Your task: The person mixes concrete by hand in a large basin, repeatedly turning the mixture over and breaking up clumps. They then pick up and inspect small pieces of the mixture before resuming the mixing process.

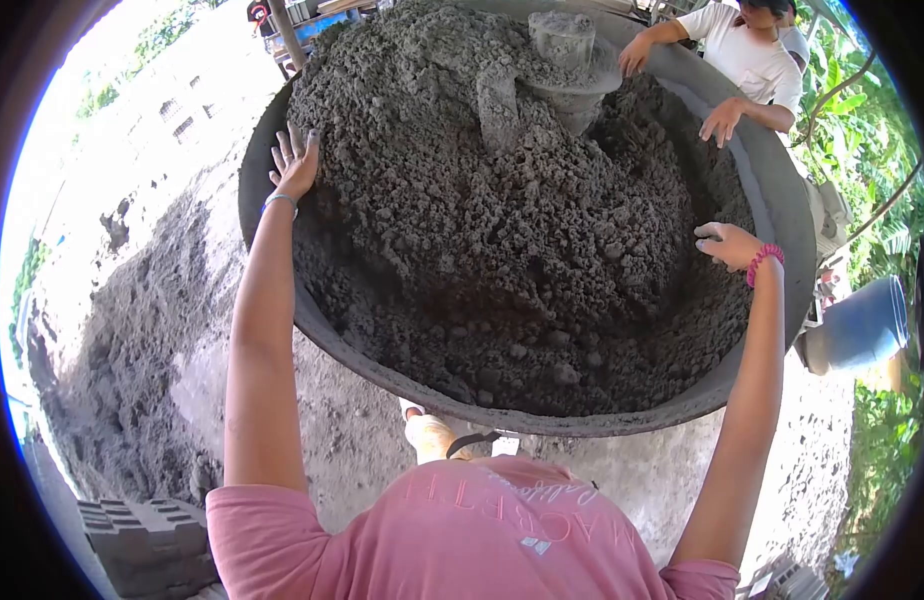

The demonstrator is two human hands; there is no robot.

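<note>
Head view, near to far: pink shirt (pixel 462 540) at the bottom edge, both my bare arms stretched up into the mixer pan (pixel 382 372), and a stack of grey blocks (pixel 147 545) low on the left on the ground. The left hand (pixel 294 165) lies flat at the pan's left rim, fingers (pixel 282 150) spread wide against the grey mix (pixel 502 230), holding nothing. The right hand (pixel 727 245), a pink band at its wrist, rests on the mix's right slope near the pan wall. Its fingers (pixel 710 233) are dusted grey and loosely extended, with no clump gripped that I can see. The mix is heaped damp and crumbly, filling the pan and banked up round the central hub (pixel 567 50). I judge the step to be hand-working the heap from both flanks. A next move would call for palms kept flat, pressure toward the middle, and clear distance from the hub. On the far side a co-worker's hand (pixel 637 55) sits on the rim and the other co-worker hand (pixel 722 120) on the inner wall. A blue barrel (pixel 862 325) stands off to the right.
</note>
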